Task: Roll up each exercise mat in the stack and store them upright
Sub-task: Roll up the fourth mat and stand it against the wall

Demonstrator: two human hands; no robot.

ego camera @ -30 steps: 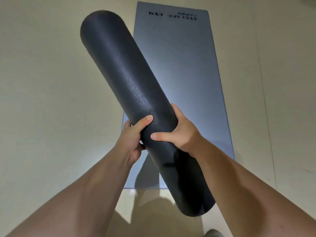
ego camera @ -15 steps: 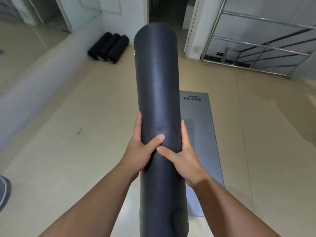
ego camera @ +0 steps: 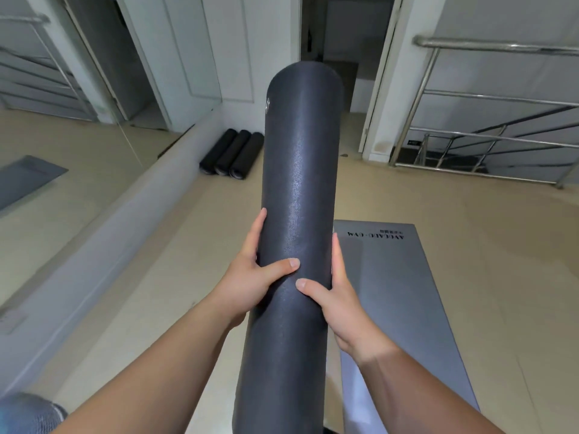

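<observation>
Matt, finely pebbled dark rolled mat (ego camera: 297, 189); shiny metal railing (ego camera: 419, 98).

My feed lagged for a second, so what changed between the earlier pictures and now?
The rolled mat swung from a leftward tilt to straight ahead, and the view lifted, revealing three more rolls lying beyond. The left hand and right hand kept gripping it; the flat mat stayed put.

Steel railing (ego camera: 501, 47), open doorway (ego camera: 341, 32)
</observation>
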